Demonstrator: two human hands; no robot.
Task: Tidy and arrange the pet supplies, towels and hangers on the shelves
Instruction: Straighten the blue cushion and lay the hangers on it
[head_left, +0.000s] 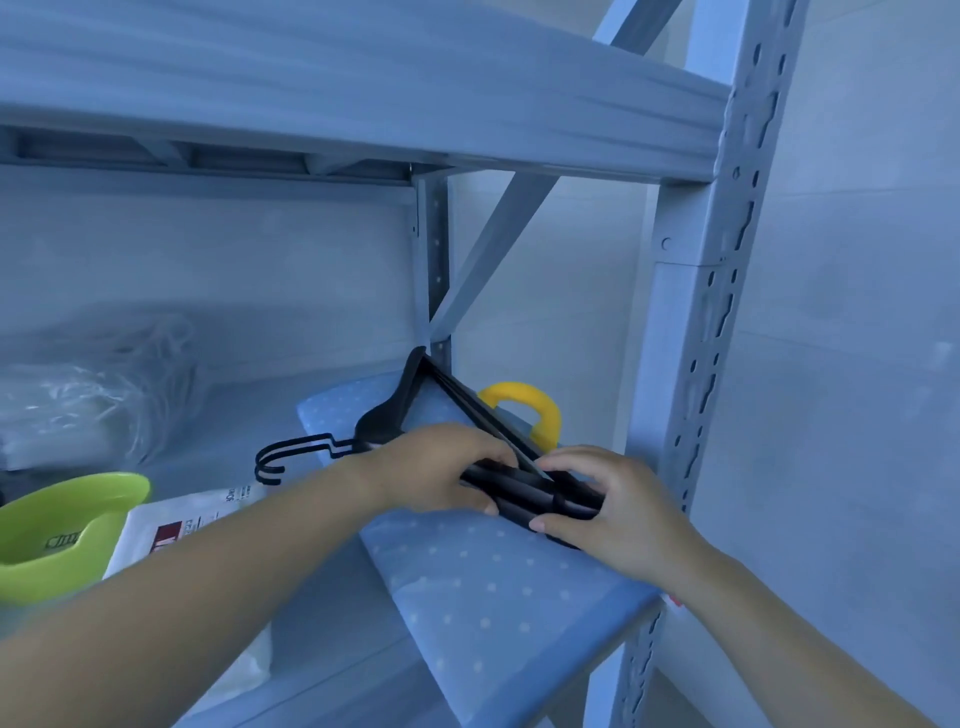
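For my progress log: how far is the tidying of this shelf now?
Looks done: the dotted blue towel lies flat on the shelf. In hand: left hand and right hand grip the black hangers on it. Probably left: the green bowl and white packet beside.

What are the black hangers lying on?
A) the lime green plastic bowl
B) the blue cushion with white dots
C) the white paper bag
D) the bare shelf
B: the black plastic hangers lie on the blue cushion with white dots, with the left hand and right hand gripping them.
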